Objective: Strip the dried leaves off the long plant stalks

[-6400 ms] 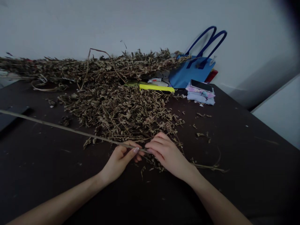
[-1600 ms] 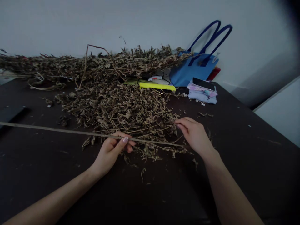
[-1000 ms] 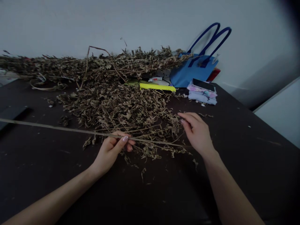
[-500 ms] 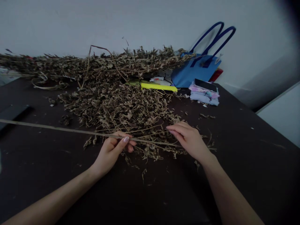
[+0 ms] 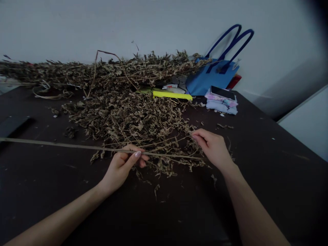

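Note:
Between the thumb and fingers of my left hand [image 5: 128, 160] is a long dried plant stem [image 5: 66, 145], which runs from the left edge across to my right wrist. Thin side twigs branch off it to the right. My right hand [image 5: 212, 147] is closed in a pinch at the tip of one such side twig [image 5: 171, 142]; whether a leaf is also between the fingers I cannot make out. Beneath and behind both hands spreads a heap of dried, curled leaves [image 5: 133, 116] on the dark table [image 5: 159, 218].
A bundle of dried leafy stalks [image 5: 112, 71] lies along the wall. Behind the heap are a yellow object [image 5: 173, 95], a blue bag [image 5: 205, 78] and a phone [image 5: 222, 92] on a tissue pack [image 5: 221, 105]. A dark flat object [image 5: 12, 125] sits at left.
My right hand has moved a little to the right and outward along the side twig. My left hand keeps its grip on the stem, whose left end sits slightly lower.

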`<state>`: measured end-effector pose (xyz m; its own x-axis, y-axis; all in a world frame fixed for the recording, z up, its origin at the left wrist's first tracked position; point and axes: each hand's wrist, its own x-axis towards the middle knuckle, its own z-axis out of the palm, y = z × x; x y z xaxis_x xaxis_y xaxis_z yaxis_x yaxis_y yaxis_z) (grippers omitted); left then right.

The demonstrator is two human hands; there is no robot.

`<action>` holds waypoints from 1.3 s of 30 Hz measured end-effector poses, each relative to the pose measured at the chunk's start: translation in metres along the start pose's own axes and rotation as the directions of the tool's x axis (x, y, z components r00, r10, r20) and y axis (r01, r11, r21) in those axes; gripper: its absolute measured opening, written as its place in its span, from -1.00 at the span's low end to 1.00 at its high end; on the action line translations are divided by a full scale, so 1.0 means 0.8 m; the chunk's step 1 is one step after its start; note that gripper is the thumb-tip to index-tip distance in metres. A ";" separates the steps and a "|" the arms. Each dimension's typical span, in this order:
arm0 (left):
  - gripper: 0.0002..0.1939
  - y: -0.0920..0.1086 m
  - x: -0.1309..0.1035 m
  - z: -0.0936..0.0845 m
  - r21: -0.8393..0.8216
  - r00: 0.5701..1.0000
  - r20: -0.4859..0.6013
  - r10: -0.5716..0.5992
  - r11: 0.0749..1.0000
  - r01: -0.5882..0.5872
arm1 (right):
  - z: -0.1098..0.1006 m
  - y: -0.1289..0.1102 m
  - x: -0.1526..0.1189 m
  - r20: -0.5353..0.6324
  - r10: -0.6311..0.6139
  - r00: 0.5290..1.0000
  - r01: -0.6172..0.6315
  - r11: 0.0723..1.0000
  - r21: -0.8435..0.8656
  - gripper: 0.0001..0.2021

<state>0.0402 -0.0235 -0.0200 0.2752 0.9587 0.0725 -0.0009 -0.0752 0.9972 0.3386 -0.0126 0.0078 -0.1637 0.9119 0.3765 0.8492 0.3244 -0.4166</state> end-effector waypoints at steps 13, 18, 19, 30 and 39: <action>-0.84 -0.004 0.005 -0.002 -0.147 0.997 -0.069 -0.036 0.989 0.026 | -0.036 -0.007 -0.006 0.201 -0.223 0.954 0.186 0.965 0.187 -0.77; -0.83 -0.003 0.004 -0.002 -0.161 0.997 -0.065 -0.040 0.987 0.029 | -0.031 0.001 -0.004 0.300 -0.207 0.931 0.160 0.972 0.172 -0.77; -0.83 -0.003 0.005 -0.002 -0.164 0.997 -0.062 -0.038 0.986 0.028 | -0.031 0.003 -0.004 0.289 -0.197 0.937 0.158 0.976 0.153 -0.78; -0.81 -0.001 0.007 -0.003 -0.208 0.993 -0.102 -0.059 0.977 0.037 | -0.034 0.000 -0.002 0.138 -0.216 0.967 0.208 0.975 0.071 -0.79; -0.82 0.008 0.008 -0.004 -0.265 0.991 -0.112 -0.068 0.964 0.036 | -0.022 -0.015 -0.002 0.053 -0.220 0.974 0.219 0.975 0.024 -0.82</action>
<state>0.0386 -0.0171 -0.0134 0.1655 0.9862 0.0061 -0.2455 0.0353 0.9687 0.3377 -0.0225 0.0261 -0.3731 0.8302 0.4141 0.7804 0.5222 -0.3439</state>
